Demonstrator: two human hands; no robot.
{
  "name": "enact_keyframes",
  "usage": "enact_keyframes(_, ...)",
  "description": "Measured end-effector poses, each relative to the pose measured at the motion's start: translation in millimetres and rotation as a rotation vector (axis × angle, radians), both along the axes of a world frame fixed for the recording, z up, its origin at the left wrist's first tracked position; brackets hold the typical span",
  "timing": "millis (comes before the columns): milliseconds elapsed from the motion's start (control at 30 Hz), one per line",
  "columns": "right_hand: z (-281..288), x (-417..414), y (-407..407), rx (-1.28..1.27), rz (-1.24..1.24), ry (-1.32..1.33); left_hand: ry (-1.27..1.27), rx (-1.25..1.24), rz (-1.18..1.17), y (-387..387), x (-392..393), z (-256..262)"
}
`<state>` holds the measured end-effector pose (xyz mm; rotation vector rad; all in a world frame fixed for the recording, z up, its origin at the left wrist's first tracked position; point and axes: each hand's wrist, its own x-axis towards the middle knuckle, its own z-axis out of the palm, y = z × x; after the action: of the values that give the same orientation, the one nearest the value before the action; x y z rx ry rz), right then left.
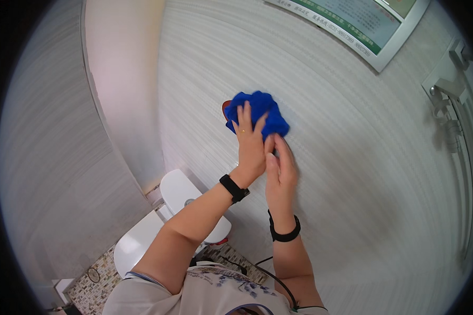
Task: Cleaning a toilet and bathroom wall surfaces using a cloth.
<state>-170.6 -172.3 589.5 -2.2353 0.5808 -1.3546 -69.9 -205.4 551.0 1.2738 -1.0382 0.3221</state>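
My left hand (249, 143) presses a crumpled blue cloth (274, 114) against a pale streaked wall panel, its fingers spread over the fabric. A reddish-brown rounded edge (225, 109) of some object shows from behind the cloth on the left; the remainder of it is covered. Just below and to the right, my right hand (283, 169) has bent fingers at the cloth's lower edge, close beside the left palm. Whether those fingers pinch the fabric cannot be made out. Each wrist wears a black band.
A white toilet (136, 240) with its cistern lid (187, 201) stands at lower left. Mosaic floor tiles (102, 271) hold a round drain (93, 275). A framed notice (382, 59) hangs at upper right. Metal door hardware (451, 88) projects at far right. A black cable (276, 277) crosses my right arm.
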Motion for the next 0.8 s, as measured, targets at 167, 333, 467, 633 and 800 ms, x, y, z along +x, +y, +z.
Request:
enact_keyframes(167, -1, 33, -11, -0.163, 0.104, 0.109, 0.113, -0.103, 0.087, -14, 27, -2)
enact_keyframes(333, -8, 34, -12, -0.172, 0.075, 0.134, 0.077, -0.108, 0.106, -15, 19, -10)
enact_keyframes(467, -22, 7, -8, -0.153, 0.035, 0.086, 0.209, -0.136, -0.039, -9, -7, -24)
enact_keyframes(633, -51, -34, -5, -0.043, -0.222, -0.083, 0.091, -0.008, -0.133, 8, -58, -38)
enact_keyframes(800, -80, -50, 3, 0.074, -0.276, -0.081, -0.143, 0.016, -0.202, 4, -63, -83)
